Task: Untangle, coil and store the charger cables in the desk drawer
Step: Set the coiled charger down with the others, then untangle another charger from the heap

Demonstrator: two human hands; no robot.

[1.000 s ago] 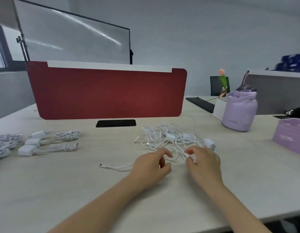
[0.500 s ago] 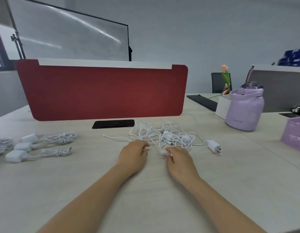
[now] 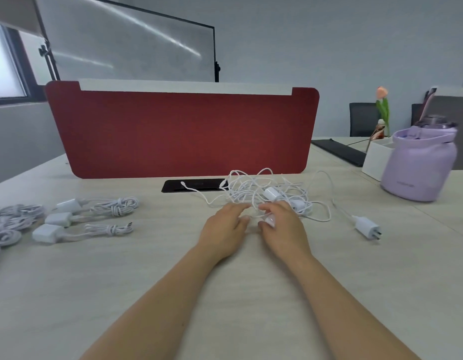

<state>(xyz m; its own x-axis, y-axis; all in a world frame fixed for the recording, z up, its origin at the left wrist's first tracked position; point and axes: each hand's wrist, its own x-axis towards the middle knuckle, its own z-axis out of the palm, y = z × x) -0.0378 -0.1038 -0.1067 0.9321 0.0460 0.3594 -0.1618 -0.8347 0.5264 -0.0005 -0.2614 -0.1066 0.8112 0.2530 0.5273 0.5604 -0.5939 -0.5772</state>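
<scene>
A tangle of white charger cables [image 3: 266, 193] with white plug blocks lies on the desk in front of the red divider. My left hand [image 3: 225, 227] rests at the tangle's near edge, fingers curled and touching a cable strand. Beside it, my right hand [image 3: 282, 224] holds a white plug block [image 3: 270, 220] under its fingers. One loose white plug [image 3: 366, 227] lies to the right on its cable. Three coiled chargers [image 3: 95, 214] lie in a row at the left. No drawer is in view.
More coiled white cables [image 3: 9, 224] sit at the far left edge. A black cable slot [image 3: 194, 185] is set into the desk by the red divider [image 3: 183, 131]. A purple bottle [image 3: 420, 162] and a white box [image 3: 375, 158] stand at the right.
Both hands slid forward and left into the tangle. The long loose cable end that lay left of my left hand now trails over the black slot. The right hand has closed over a plug block.
</scene>
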